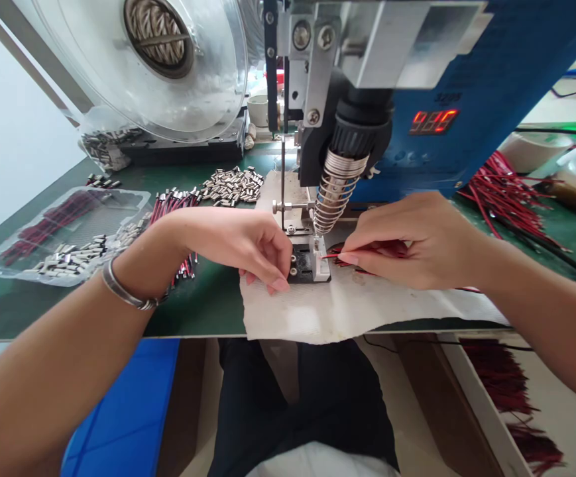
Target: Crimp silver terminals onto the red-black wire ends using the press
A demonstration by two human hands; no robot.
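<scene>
My left hand [248, 248] rests on the white cloth [317, 311], fingers curled together against the left side of a small black fixture [305, 265]; anything in them is hidden. My right hand [407, 242] is closed on a bundle of thin red wires [392, 250], and its fingertips pinch one wire end at the fixture's right edge. Directly above the fixture hangs a heat gun nozzle [335, 192] with a coiled metal guard, mounted on a blue machine [491, 86].
A red digital readout [434, 121] glows on the machine. Small metal sleeves [232, 185] lie piled behind my left hand, beside finished red wires [173, 202]. A clear tray [63, 232] sits at left. More red wires [501, 192] lie at right. A large clear reel [158, 59] stands behind.
</scene>
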